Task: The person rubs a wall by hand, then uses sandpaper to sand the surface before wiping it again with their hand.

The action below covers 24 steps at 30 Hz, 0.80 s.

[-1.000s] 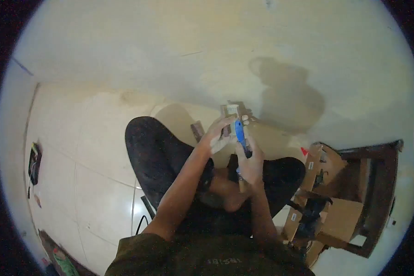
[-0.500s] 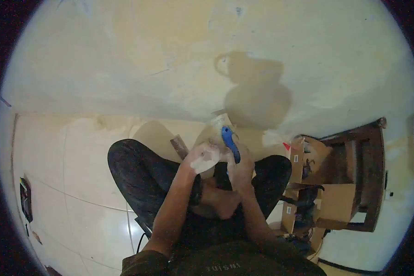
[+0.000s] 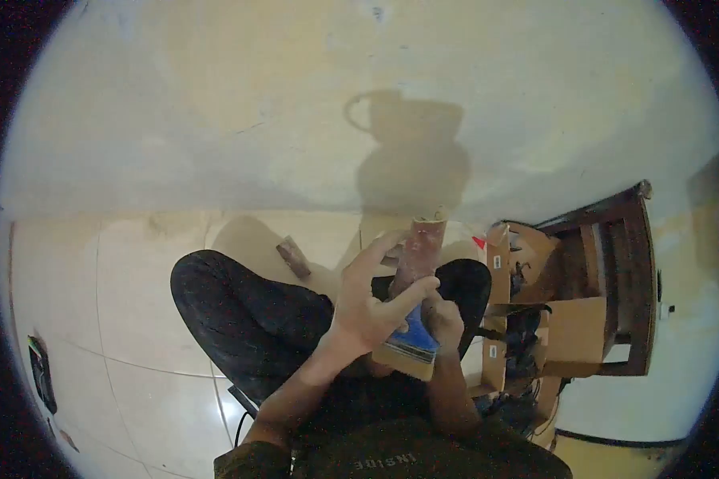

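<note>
Above my lap, a reddish-brown strip that looks like sandpaper (image 3: 422, 254) stands upright in my left hand (image 3: 363, 307). The thumb lies across its front and the fingers go round its far side. Just below it is a paintbrush (image 3: 414, 329) with a blue handle, dark bands and tan bristles pointing down toward me. My right hand (image 3: 446, 321) is closed around the brush from the right, its fingers partly hidden. The strip overlaps the upper handle in this view. A similar reddish-brown piece (image 3: 293, 257) lies on the floor beyond my left knee.
A patchy, pale wall (image 3: 256, 104) rises ahead, with my shadow on it. Tiled floor (image 3: 148, 303) spreads to the left, with a dark object (image 3: 41, 374) near its edge. Cardboard boxes (image 3: 577, 334) and a dark wooden frame (image 3: 637, 279) stand on the right.
The brush has turned, so its bristles now show toward me instead of its handle end. The strip's reddish-brown face has come into view. My left hand has moved right, onto the strip.
</note>
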Tool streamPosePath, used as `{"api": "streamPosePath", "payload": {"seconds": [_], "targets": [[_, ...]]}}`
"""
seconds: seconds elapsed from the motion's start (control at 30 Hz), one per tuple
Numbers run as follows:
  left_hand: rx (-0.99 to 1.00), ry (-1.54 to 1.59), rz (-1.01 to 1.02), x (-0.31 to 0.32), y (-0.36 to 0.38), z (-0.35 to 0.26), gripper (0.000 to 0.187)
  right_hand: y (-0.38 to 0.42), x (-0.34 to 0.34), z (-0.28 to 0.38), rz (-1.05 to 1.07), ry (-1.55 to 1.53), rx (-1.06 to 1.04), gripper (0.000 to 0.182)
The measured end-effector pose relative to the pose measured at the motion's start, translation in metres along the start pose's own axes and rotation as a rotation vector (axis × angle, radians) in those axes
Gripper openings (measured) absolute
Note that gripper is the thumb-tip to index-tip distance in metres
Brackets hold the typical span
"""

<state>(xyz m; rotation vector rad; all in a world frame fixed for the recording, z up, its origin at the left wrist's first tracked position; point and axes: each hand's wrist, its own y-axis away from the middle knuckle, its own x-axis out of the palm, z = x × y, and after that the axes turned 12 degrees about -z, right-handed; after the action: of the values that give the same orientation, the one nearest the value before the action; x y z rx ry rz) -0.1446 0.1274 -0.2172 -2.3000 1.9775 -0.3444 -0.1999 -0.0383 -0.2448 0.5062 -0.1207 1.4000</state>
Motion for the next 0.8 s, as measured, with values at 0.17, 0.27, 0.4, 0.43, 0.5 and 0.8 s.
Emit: {"api": "streamPosePath", "payload": {"seconds": [0.17, 0.27, 0.4, 0.43, 0.5, 0.8], "targets": [[0.002, -0.015, -0.060, 0.000, 0.004, -0.003, 0.094, -0.003, -0.042, -0.043, 0.101, -0.426, 0.298, 0.054], [0.135, -0.044, -0.197, 0.002, 0.004, -0.015, 0.081, 0.003, -0.018, -0.038, 0.029, -0.462, 0.295, 0.052], [0.124, -0.112, -0.139, -0.002, 0.008, -0.002, 0.087, 0.010, 0.002, -0.025, -0.100, -0.347, 0.239, 0.053], [0.129, -0.131, -0.126, -0.003, 0.008, -0.001, 0.084, 0.012, 0.011, -0.020, -0.121, -0.325, 0.217, 0.054], [0.080, -0.119, -0.048, -0.008, 0.005, -0.002, 0.077, 0.012, 0.015, -0.019, -0.156, -0.248, 0.187, 0.057], [-0.288, 0.357, 0.167, -0.028, -0.006, -0.006, 0.047, 0.004, 0.023, 0.004, -0.191, 0.562, -0.266, 0.039]]}}
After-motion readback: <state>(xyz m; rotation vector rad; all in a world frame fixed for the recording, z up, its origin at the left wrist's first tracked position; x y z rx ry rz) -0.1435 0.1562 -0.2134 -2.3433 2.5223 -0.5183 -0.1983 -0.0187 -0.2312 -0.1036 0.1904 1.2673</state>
